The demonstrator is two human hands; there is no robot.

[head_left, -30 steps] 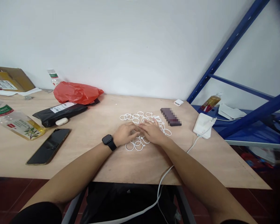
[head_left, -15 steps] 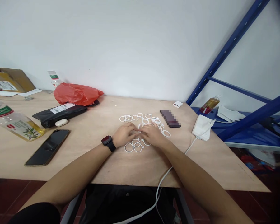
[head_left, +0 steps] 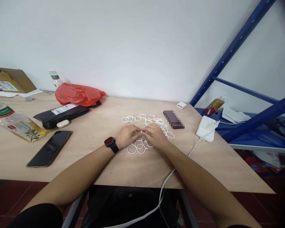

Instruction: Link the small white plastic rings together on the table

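Left hand (head_left: 127,135) and right hand (head_left: 156,136) are at the table (head_left: 104,171) centre, fingers curled in, tips meeting. Both pinch one white ring (head_left: 142,130) between them, just above the table. The loose rings (head_left: 144,119) lie scattered right behind the hands, and a few more sit just in front of them, touching one another. There is a black watch (head_left: 110,142) on the left wrist.

Around:
- The phone (head_left: 49,148) lies face up, left of the left forearm and well apart from it.
- A bottle (head_left: 16,124) with yellow liquid lies on its side at the left edge.
- The black parcel (head_left: 61,113) has a white label, and a small white case (head_left: 63,123) touches its front.
- The red bag (head_left: 78,94) lies behind the parcel, with a cardboard box (head_left: 11,79) at far left.
- A dark bar (head_left: 173,119) is just right of the rings, blurred out.
- A small white plug block (head_left: 181,104) sits by the wall.
- The white pad (head_left: 206,128) sits near the right edge. Its cable (head_left: 166,183) runs under the right forearm and off the front edge of the table.
- A blue rack (head_left: 239,41) stands to the right, with another bottle (head_left: 215,105) on its shelf.

Nothing stands between the hands and the rings.

Hidden or unclear: the fingers cover most of the held ring, so the exact grip is hard to read. The hands cover some of the loose rings. The box and the lying bottle are cut off at the left edge. A second small bottle (head_left: 54,77) is partly behind the red bag.
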